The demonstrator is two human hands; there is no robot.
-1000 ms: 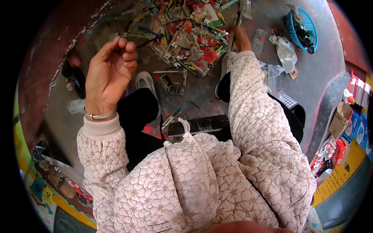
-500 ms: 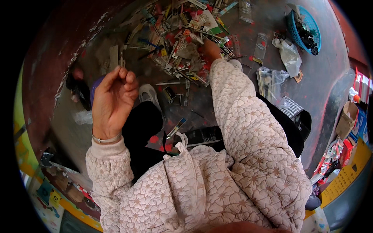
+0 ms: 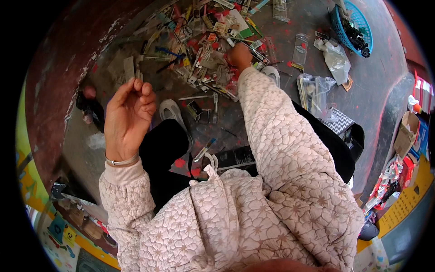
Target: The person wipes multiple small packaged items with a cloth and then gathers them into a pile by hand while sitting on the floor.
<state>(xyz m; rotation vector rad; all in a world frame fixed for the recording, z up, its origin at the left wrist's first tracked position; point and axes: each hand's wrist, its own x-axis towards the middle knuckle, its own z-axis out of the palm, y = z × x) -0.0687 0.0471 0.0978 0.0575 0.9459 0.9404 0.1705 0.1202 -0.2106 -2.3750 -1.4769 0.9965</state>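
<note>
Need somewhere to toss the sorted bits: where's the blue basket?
In the head view, the blue basket sits on the floor at upper right, beyond the crumpled plastic bag, right of the right hand.

Grey floor (image 3: pixel 385 90) under scattered packets (image 3: pixel 204 59), basket (image 3: pixel 358 22)

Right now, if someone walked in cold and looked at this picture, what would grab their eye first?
The big jumbled heap of small packets and thin tools on the grey floor at top centre, with the right hand reaching into it. Next, the raised left hand at left, fingers curled, a silver bangle on its wrist. At the top right sits a blue plastic basket.
</note>
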